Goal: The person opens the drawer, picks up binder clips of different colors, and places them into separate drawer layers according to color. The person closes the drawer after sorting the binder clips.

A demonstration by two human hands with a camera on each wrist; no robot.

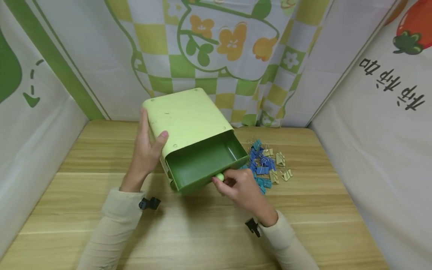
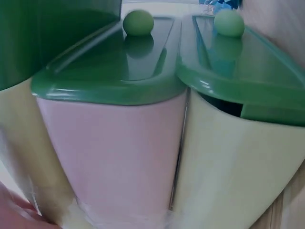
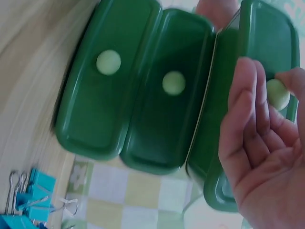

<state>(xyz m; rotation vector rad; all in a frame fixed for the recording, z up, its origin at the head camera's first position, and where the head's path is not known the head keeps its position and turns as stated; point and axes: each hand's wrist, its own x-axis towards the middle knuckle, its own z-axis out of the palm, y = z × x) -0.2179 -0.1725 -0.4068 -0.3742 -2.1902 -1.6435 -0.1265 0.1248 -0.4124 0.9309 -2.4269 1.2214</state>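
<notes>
Though three knobs [image 3: 174,83], one in hand [image 1: 237,185].

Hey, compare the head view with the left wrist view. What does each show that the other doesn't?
Only the head view: the right hand pinching the knob of the pulled-out top drawer, that drawer's inside, and a tomato picture on the side wall.

Only the left wrist view: the pink wall of the middle section and two round knobs on the lower drawers.

Both: parts of the left hand, the yellow casing, the top drawer and the binder clips.
</notes>
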